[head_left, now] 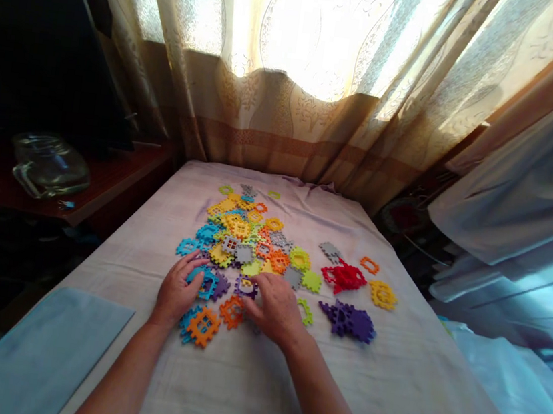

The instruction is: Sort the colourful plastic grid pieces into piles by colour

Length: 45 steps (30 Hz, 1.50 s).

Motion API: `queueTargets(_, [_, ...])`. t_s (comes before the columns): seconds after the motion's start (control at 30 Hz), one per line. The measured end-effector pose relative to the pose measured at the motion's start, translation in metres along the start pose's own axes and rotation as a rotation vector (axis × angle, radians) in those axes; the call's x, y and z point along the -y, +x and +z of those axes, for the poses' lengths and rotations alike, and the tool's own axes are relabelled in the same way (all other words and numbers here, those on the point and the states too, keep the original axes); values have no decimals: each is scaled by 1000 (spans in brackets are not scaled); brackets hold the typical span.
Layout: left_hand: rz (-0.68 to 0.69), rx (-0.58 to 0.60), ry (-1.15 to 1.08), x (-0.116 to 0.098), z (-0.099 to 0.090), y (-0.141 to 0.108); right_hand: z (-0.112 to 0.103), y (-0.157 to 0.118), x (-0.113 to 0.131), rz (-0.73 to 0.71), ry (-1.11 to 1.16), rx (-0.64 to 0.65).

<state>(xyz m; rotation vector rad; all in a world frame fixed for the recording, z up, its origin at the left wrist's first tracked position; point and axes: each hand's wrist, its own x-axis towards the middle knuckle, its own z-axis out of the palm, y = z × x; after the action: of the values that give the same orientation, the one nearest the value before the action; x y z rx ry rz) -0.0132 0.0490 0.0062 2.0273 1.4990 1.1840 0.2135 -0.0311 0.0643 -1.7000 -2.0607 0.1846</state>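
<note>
Many colored plastic pieces with notched edges lie spread over a cloth-covered table. My left hand (179,289) is at the near left of the pile, its thumb and fingers around the edge of a blue piece (207,284). Over the near middle, my right hand (277,306) has its fingers at a purple window piece (245,286). Just below sits an orange piece (232,312), close to my right thumb. Another orange piece (204,327) overlaps a blue one nearer to me. Red pieces (343,277) and purple pieces (350,321) form separate groups on the right.
The table (243,398) has a light cloth, with a pale blue sheet (47,347) at its left edge. A glass jug (49,166) stands on a dark wooden surface at left. Curtains hang behind, and a yellow piece (382,294) lies far right.
</note>
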Motion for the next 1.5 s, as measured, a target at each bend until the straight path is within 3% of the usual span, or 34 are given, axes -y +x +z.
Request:
queueTargets(0.2, [7, -6, -3, 3, 1, 1, -34, -31, -49, 307, 108, -92])
queueTargets(0.43, [-17, -23, 5, 4, 1, 3, -71, -75, -132, 676, 277, -479])
queueTargets(0.6, [-24, -33, 16, 3, 1, 4, -75, -107, -165, 811, 279, -518])
queueTargets(0.83, [-3, -62, 35, -2, 1, 3, -66, -110, -164, 870, 57, -475])
queueTargets(1.03, [83, -121, 177, -17, -2, -5, -62, -112, -167, 872, 36, -447])
queueTargets(1.17, [147, -34, 265, -27, -5, -20, -57, -115, -169, 862, -35, -517])
queueTargets(1.33, [205, 153, 344, -30, -12, -41, -59, -111, -154, 620, -137, -729])
queueTargets(1.5, [207, 218, 358, -27, -25, -52, -49, -99, -119, 327, -162, -660])
